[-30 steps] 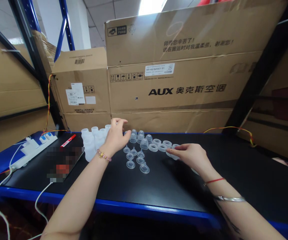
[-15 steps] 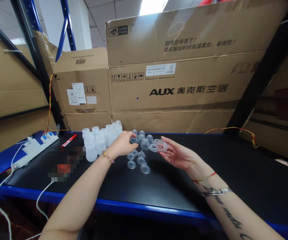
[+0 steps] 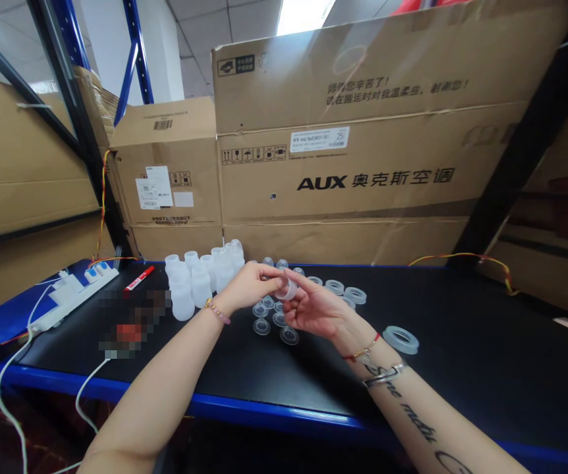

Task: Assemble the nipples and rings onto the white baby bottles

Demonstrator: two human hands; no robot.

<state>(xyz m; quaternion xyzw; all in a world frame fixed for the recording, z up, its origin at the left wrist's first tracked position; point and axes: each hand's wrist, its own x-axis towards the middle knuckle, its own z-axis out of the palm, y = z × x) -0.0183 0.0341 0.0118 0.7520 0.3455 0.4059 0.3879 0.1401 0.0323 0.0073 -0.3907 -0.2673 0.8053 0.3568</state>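
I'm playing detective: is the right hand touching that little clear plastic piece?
Touching. The head view shows the right hand holding the clear plastic piece, fingers right against it.

Plastic rings point(image 3: 396, 348) (smooth-looking), matt cardboard panel point(image 3: 372, 204).

Up top, the ceiling light point(image 3: 306, 14) blazes out to flat white, pale flare streaking across the big carton point(image 3: 372, 125)! Soft shadow darkens the black tabletop point(image 3: 244, 375) below the hands; the far right sinks into gloom. Wide-angle stretch tilts the right post point(image 3: 519, 138), and the translucent piece point(image 3: 289, 289) looks blurry.
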